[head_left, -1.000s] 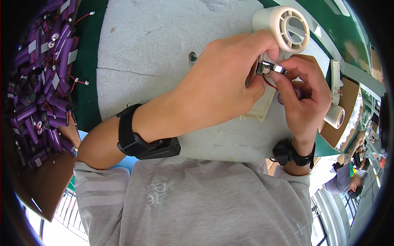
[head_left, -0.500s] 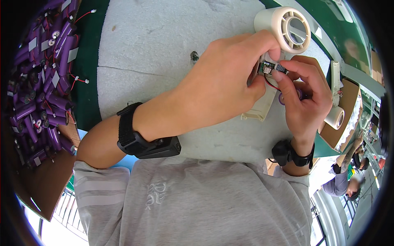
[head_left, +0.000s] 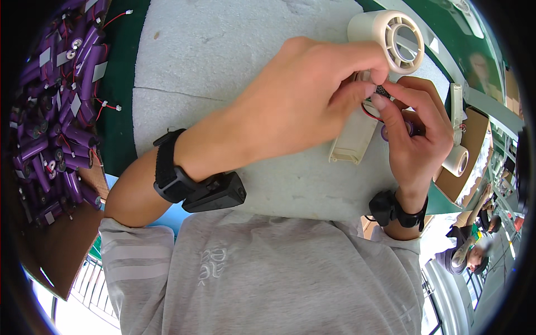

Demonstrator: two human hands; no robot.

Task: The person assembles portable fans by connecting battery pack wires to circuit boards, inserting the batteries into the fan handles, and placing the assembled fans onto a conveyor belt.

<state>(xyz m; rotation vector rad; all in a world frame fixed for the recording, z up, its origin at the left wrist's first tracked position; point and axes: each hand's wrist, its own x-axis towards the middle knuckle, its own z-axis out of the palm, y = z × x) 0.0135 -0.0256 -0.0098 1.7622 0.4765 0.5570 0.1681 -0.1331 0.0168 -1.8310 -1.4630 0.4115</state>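
Note:
My left hand [head_left: 312,89] is closed, its thumb and index finger pinched at the left end of a small circuit board [head_left: 382,91]. From the other side, the thumb and index finger of my right hand [head_left: 419,120] grip the board's dark, speckled end. Fingertips cover most of the board. A red and black wire [head_left: 371,111] loops below it. Against my right palm and curled fingers sits a purple battery cell [head_left: 386,133], partly hidden. Under my hands lies a cream handheld fan housing [head_left: 353,142] with an open, trough-like handle and a round grilled head [head_left: 403,42] beyond.
At the left, a cardboard box [head_left: 61,245] holds many purple battery cells [head_left: 78,137] with wired plugs. White foam sheet [head_left: 195,61] covers the green table. At right stand another cardboard box [head_left: 474,134], a cream round part [head_left: 456,161] and a cream strip [head_left: 456,106]. A person [head_left: 460,254] is farther off.
My left thumb has moved up and in, closing with the index finger over the board, which showed more before. The left wrist has shifted slightly up and left. My right hand barely moved.

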